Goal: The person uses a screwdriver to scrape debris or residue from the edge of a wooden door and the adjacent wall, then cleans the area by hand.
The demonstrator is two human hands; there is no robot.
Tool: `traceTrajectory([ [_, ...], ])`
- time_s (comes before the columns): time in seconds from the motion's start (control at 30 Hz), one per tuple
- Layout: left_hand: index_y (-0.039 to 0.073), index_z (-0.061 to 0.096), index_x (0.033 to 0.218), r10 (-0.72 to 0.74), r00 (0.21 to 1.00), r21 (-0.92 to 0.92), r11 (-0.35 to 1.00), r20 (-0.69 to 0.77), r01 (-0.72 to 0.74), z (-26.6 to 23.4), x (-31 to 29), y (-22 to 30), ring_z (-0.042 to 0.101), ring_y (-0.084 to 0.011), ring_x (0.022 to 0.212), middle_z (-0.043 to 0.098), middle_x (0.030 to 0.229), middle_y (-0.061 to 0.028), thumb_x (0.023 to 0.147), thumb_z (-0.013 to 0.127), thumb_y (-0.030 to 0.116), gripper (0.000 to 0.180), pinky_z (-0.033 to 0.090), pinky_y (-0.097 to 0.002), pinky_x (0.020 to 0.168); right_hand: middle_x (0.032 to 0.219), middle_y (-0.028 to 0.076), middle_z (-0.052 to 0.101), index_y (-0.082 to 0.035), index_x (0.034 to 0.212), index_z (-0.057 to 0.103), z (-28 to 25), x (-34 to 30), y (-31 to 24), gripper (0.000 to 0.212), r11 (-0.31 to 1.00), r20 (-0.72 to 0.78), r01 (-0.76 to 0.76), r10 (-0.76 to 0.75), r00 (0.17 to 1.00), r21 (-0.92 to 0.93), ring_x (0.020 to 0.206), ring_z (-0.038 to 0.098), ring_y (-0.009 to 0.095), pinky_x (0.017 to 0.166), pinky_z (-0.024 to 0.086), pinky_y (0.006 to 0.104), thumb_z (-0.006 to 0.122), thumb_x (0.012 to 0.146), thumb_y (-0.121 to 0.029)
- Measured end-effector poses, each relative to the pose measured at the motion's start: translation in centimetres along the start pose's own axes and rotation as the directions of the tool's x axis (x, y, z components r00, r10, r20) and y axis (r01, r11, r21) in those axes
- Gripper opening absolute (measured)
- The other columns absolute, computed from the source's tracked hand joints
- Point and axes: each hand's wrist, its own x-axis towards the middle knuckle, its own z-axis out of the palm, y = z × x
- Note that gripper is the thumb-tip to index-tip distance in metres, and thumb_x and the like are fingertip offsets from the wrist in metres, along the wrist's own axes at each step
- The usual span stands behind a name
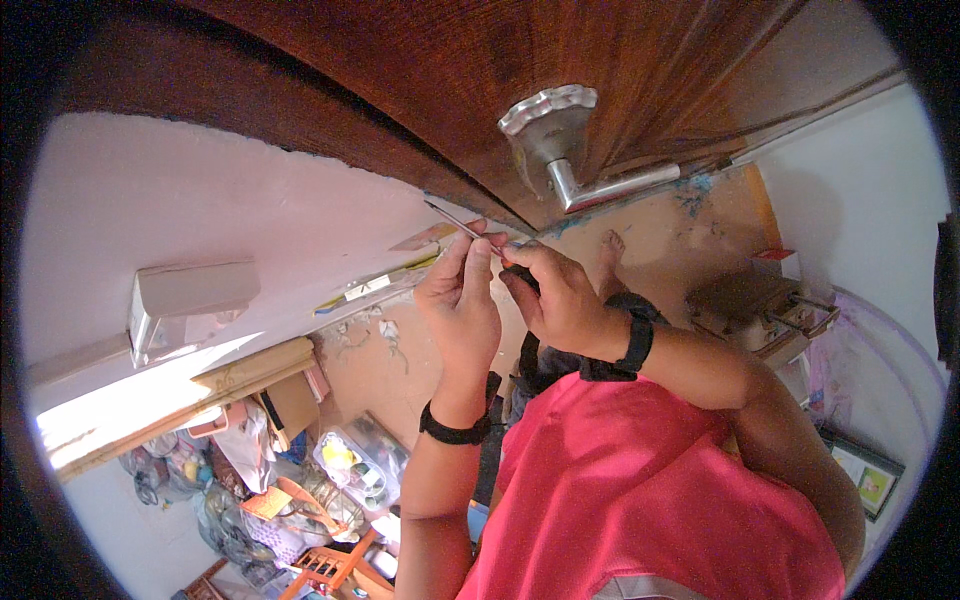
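A screwdriver is held up in front of me, slanting up and to the left, its thin metal shaft pointing at the edge between wall and dark wooden frame. My right hand is closed round its dark handle, which has a bit of orange. The fingers of my left hand pinch the shaft partway along; whether the tip touches anything I cannot tell. Just beyond my hands is a brown wooden door with a silver lever handle on a scalloped plate.
A white box is fixed to the pale wall at left. Bags, a clear plastic tub and an orange wooden item crowd the lower left. A wooden drawer unit stands at right, with a framed picture nearer me.
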Motion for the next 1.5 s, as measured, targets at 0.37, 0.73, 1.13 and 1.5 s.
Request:
traceTrajectory([
  [0.37,-0.005,0.063,0.107,-0.017,1.0,0.012,1.0,0.002,0.017,0.09,0.02,0.27,0.049,-0.0049,0.069,0.067,0.091,-0.0048,0.093,0.052,0.007,0.021,0.04,-0.0193,0.063,0.095,0.021,0.06,-0.002,0.109,0.047,0.09,-0.15,-0.3,0.035,1.0,-0.002,-0.013,0.013,1.0,-0.006,0.086,0.061,0.039,0.073,0.05,0.0432,0.063,0.078,0.004],
  [0.73,-0.004,0.063,0.106,-0.002,1.0,0.023,1.0,0.019,0.001,0.13,0.15,0.18,0.048,-0.0044,0.068,0.067,0.091,-0.0044,0.094,0.052,0.008,0.02,0.039,-0.0194,0.061,0.096,0.02,0.06,-0.002,0.109,0.048,0.04,-0.07,-0.31,0.035,1.0,-0.021,-0.013,0.013,1.0,-0.005,0.086,0.06,0.04,0.073,0.049,0.0437,0.063,0.078,0.003],
  [1.13,-0.006,0.061,0.109,-0.034,0.999,-0.043,0.998,0.019,0.034,0.26,0.32,0.41,0.051,-0.0041,0.072,0.069,0.09,-0.0067,0.093,0.055,0.009,0.023,0.041,-0.0185,0.063,0.092,0.02,0.06,-0.003,0.109,0.047,-0.18,0.26,-0.4,0.035,0.999,-0.008,-0.017,0.017,1.0,-0.028,0.084,0.06,0.039,0.07,0.049,0.0445,0.062,0.079,0.003],
  [1.5,-0.004,0.061,0.113,-0.037,0.999,0.035,0.999,0.017,0.036,0.22,0.25,0.39,0.05,-0.0058,0.07,0.069,0.089,-0.0072,0.094,0.054,0.011,0.025,0.041,-0.0206,0.063,0.091,0.022,0.06,0.0,0.112,0.044,0.08,-0.24,-0.87,0.036,0.994,0.045,-0.097,0.095,0.994,0.046,0.084,0.061,0.042,0.069,0.05,0.0462,0.059,0.08,0.006],
])
